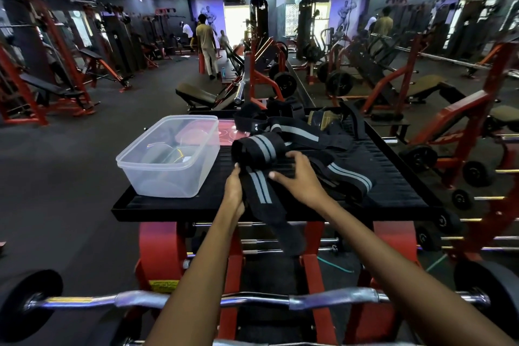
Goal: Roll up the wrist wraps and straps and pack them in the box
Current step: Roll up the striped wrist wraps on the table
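Gym machines ring my black tabletop (168, 205); the clear box (168, 157) sits empty at left. My left hand (234, 191) pinches the striped wrist wrap (261, 185), my right hand (300, 177) presses it with open fingers. Its overhanging tail could drag it off.
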`<state>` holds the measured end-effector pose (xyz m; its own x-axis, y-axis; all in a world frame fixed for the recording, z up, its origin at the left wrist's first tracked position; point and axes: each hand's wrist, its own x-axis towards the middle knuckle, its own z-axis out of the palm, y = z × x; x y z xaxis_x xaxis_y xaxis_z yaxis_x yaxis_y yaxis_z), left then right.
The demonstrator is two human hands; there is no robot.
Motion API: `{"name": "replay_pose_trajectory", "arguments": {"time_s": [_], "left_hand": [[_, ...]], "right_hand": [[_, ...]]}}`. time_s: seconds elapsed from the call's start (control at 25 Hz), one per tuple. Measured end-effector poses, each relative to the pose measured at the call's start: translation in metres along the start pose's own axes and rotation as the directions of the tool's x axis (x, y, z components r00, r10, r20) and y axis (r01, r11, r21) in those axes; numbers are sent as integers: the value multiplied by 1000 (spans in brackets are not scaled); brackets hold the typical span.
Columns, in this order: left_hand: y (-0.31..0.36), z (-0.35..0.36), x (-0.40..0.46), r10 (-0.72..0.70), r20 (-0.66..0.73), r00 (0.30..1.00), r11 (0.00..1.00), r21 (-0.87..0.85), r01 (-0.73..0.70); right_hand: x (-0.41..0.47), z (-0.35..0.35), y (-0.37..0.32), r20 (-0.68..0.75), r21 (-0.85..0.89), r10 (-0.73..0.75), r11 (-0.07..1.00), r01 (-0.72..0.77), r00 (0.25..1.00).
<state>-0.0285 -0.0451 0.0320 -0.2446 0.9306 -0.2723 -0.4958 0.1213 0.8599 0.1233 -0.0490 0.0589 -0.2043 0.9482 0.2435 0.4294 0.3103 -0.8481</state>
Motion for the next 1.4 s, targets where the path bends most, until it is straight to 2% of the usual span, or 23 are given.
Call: {"name": "replay_pose_trajectory", "arguments": {"time_s": [0.12,0.24,0.32,0.4,0.44,0.48,0.56,0.64,0.72,0.8,0.88,0.96,1.0,1.08,1.16,1.28,1.4], "left_hand": [[1,0,-4,-28,101,994,997,73,21],[-2,5,-7,-8,176,984,971,238,-35],[-3,8,-9,177,186,967,911,340,-232],[-3,10,-8,408,264,874,749,450,-486],[-4,11,-7,469,333,818,662,480,-575],[-5,12,-8,473,394,788,615,492,-616],[-5,14,-7,441,463,769,601,485,-636],[-4,15,-3,468,464,752,578,483,-658],[-1,15,4,521,449,725,528,498,-688],[-1,14,13,534,477,698,461,528,-713],[-3,13,22,535,474,700,433,557,-709],[-2,14,29,534,427,730,475,562,-677],[-1,16,31,535,402,743,506,552,-663],[1,20,37,556,355,751,544,527,-653],[1,22,45,571,348,744,544,518,-660],[0,24,68,578,402,710,468,549,-692],[3,26,89,618,414,668,398,567,-721]], "right_hand": [[7,-1,-5,-77,300,64,953,-38,995],[17,-10,-8,-114,387,99,921,-48,989],[24,-11,-2,-115,378,170,919,-115,979],[30,-9,7,-95,395,263,895,-206,960],[32,-8,10,-81,431,304,869,-242,949],[35,-7,14,-60,487,349,828,-278,935],[37,-9,15,8,630,405,708,-319,914],[36,-17,13,145,743,358,577,-340,923],[35,-21,13,278,760,254,531,-374,926],[36,-18,13,288,769,222,526,-363,931],[42,-13,15,160,756,254,590,-284,954],[52,-8,23,11,621,216,764,-176,976],[55,-8,27,-8,493,152,861,-128,988],[62,-5,37,56,298,17,954,-33,998],[68,-1,43,61,132,-38,991,30,997],[85,3,51,-103,-65,-106,993,99,989],[101,6,50,-68,-64,-233,971,228,970]]}}
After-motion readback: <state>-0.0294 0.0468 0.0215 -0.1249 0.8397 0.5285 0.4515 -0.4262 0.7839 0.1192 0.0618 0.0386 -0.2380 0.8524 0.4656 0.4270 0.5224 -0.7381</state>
